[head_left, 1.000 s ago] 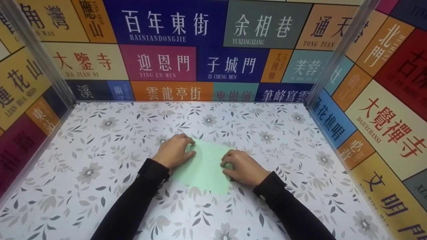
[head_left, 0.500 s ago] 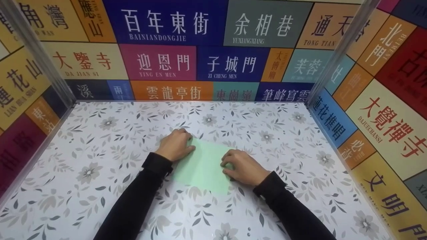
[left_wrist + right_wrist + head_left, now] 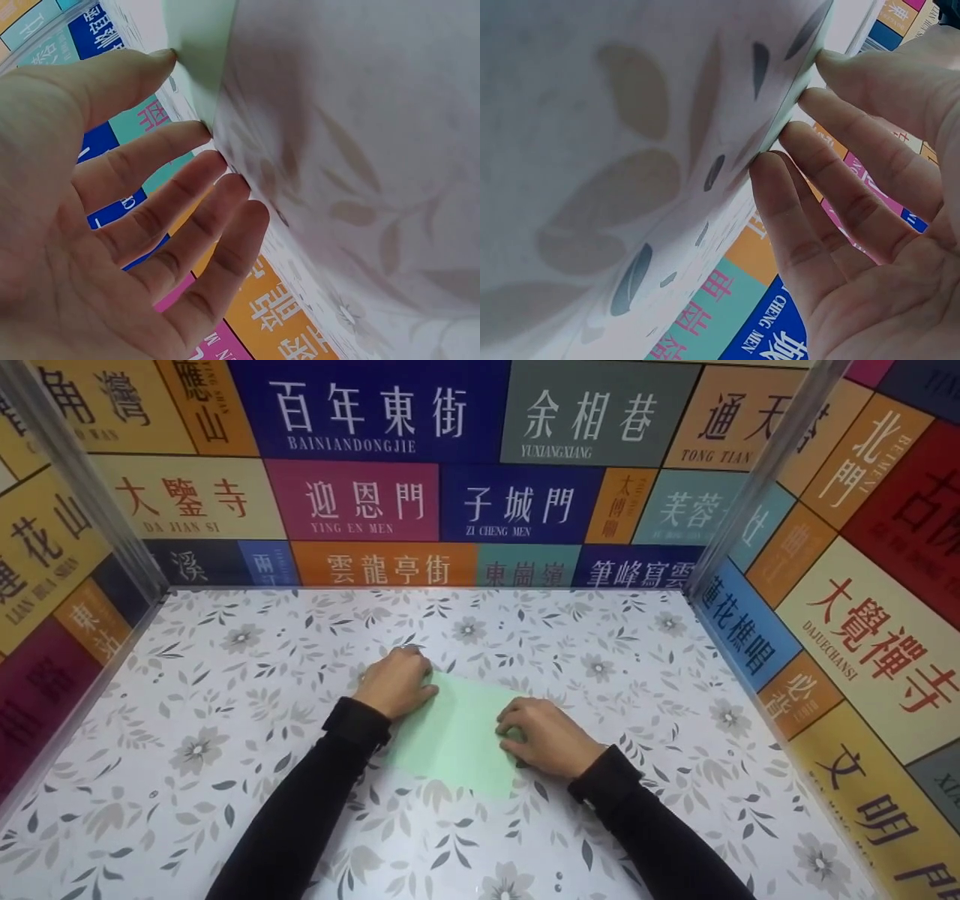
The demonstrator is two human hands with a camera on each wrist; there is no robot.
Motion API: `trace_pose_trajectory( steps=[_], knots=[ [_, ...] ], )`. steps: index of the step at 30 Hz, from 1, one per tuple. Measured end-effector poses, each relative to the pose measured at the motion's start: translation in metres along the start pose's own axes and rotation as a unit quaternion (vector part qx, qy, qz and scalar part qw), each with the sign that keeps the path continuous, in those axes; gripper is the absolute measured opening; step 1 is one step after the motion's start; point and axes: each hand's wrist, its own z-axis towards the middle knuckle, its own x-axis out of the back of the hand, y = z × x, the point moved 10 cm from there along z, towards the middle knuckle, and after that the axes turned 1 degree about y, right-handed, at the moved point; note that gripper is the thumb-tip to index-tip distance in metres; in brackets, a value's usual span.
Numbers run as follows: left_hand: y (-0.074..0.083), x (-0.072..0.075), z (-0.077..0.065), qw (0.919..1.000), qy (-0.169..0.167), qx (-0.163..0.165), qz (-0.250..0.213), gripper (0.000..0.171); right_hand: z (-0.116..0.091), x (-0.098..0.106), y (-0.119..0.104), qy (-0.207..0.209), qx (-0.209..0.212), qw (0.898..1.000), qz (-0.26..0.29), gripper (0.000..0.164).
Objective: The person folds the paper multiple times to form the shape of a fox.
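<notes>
A pale green sheet of paper (image 3: pixel 469 735) lies on the table in the head view, with a soft band of shade down its left part. My left hand (image 3: pixel 394 684) is at its far left corner. In the left wrist view, the thumb and forefinger tips touch the paper (image 3: pixel 196 56), while the other fingers (image 3: pixel 225 259) reach past it to the tabletop, lightly bent. At the sheet's right edge rests my right hand (image 3: pixel 553 739), fingers bent. The right wrist view has its fingertips (image 3: pixel 765 165) lined up along the paper's thin green edge, pressing down on it.
The white tabletop (image 3: pixel 202 810) has a grey leaf and flower print. Panels with coloured sign blocks stand behind it (image 3: pixel 360 502) and at both sides, joined by clear corner strips (image 3: pixel 757 480). Black sleeves (image 3: pixel 300 810) cover both forearms.
My left hand has slid a short way toward the far end of the sheet's left side, then nearly stopped. The right hand and the paper have stayed in place.
</notes>
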Motion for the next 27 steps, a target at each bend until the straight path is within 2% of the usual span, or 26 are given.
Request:
trace_pose_trajectory(
  steps=[6,16,27],
  knots=[
    [-0.0037,-0.0016,0.0011,0.9999,-0.004,0.007,-0.007,0.025,0.0013,-0.0015,0.0013,-0.001,-0.011,1.000,-0.001,0.012],
    [-0.0043,-0.0010,0.0023,0.9998,0.002,0.000,-0.019,0.028,0.0019,0.0004,0.0007,0.001,-0.013,1.000,-0.003,0.012],
    [-0.0047,-0.0017,-0.0001,0.9981,0.008,0.024,-0.056,0.027,0.0008,0.0001,0.0028,0.000,-0.019,1.000,0.005,0.012]
  ],
)
